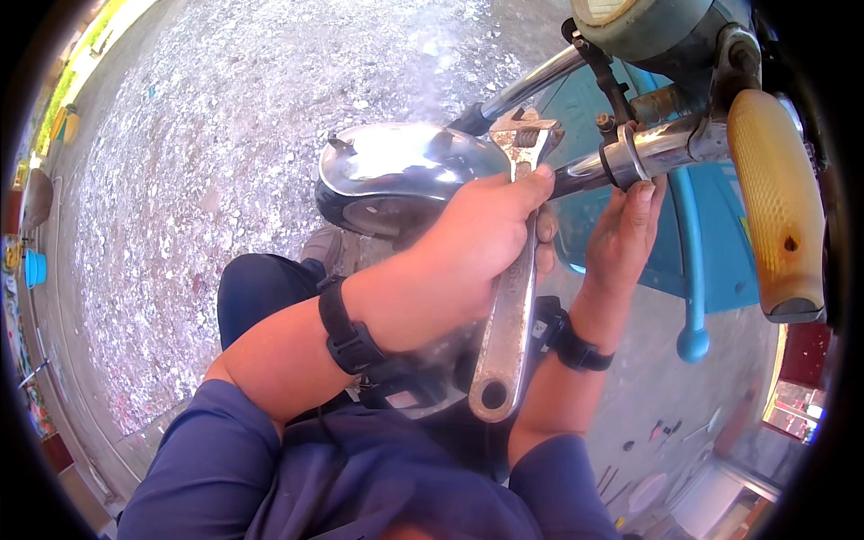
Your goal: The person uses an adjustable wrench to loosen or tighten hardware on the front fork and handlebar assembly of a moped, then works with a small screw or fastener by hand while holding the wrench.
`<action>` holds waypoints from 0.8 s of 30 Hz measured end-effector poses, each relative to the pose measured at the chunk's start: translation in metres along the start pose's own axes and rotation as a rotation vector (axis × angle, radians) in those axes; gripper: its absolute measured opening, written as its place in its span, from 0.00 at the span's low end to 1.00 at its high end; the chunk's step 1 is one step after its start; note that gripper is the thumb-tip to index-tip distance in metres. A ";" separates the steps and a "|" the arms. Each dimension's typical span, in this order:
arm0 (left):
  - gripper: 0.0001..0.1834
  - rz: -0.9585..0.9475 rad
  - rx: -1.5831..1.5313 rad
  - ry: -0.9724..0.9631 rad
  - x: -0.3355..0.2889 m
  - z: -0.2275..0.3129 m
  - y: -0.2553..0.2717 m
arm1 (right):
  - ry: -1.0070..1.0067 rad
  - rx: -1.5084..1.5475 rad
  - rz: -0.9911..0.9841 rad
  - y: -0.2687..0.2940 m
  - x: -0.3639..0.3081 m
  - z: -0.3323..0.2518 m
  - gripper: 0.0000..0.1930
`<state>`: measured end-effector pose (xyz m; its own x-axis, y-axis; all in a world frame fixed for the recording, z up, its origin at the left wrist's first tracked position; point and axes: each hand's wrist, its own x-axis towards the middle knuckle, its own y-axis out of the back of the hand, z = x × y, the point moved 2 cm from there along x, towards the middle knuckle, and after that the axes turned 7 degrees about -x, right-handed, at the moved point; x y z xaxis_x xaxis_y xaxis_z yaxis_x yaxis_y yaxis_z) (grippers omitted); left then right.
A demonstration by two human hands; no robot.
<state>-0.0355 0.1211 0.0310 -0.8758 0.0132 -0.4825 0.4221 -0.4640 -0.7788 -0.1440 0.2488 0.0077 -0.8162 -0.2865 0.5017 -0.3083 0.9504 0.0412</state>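
My left hand (486, 225) is wrapped round the handle of a worn adjustable wrench (508, 333). The wrench stands nearly upright in the picture, jaw up beside a chrome fork tube (585, 171) and holed handle end hanging down. My right hand (623, 229) reaches up from below, thumb and fingers pinching the lower edge of a metal clamp ring (637, 155) that encircles the tube. A small brass-coloured bolt (605, 121) sits at the clamp's upper side. Some fingertips of the right hand are hidden behind the ring.
A chrome front mudguard (405, 162) covers the wheel at the left. A yellowed handlebar grip (776, 198) and a headlamp housing (643, 36) hang close above my right hand. A blue lever with a ball end (693, 344) juts down. Small parts (661, 432) lie on the floor.
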 end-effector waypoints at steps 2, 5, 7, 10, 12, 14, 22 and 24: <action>0.13 0.063 0.048 0.004 -0.005 -0.002 0.010 | 0.021 -0.008 -0.002 0.001 -0.001 -0.002 0.30; 0.12 0.028 0.009 0.015 -0.010 -0.002 0.022 | -0.021 0.007 0.156 0.011 0.008 -0.016 0.29; 0.13 0.040 0.035 0.007 -0.010 0.000 0.030 | 0.034 0.122 0.205 0.024 0.024 -0.029 0.28; 0.13 0.037 0.041 0.008 -0.011 0.001 0.044 | 0.024 0.383 0.202 0.042 0.052 -0.057 0.27; 0.13 0.022 0.025 0.024 -0.011 0.001 0.049 | -0.029 0.455 0.214 0.043 0.058 -0.065 0.26; 0.13 0.003 0.005 0.055 -0.012 -0.001 0.052 | -0.098 0.393 0.271 0.029 0.050 -0.064 0.26; 0.13 0.008 0.002 0.075 -0.018 0.001 0.071 | -0.159 0.223 0.338 -0.003 0.060 -0.098 0.23; 0.14 -0.014 0.001 0.066 -0.019 0.001 0.074 | -0.171 0.193 0.334 -0.002 0.061 -0.107 0.22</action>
<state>0.0123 0.0856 -0.0169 -0.8643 0.0781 -0.4969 0.4096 -0.4640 -0.7854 -0.1407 0.2425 0.1309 -0.9510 0.0017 0.3092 -0.0861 0.9589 -0.2703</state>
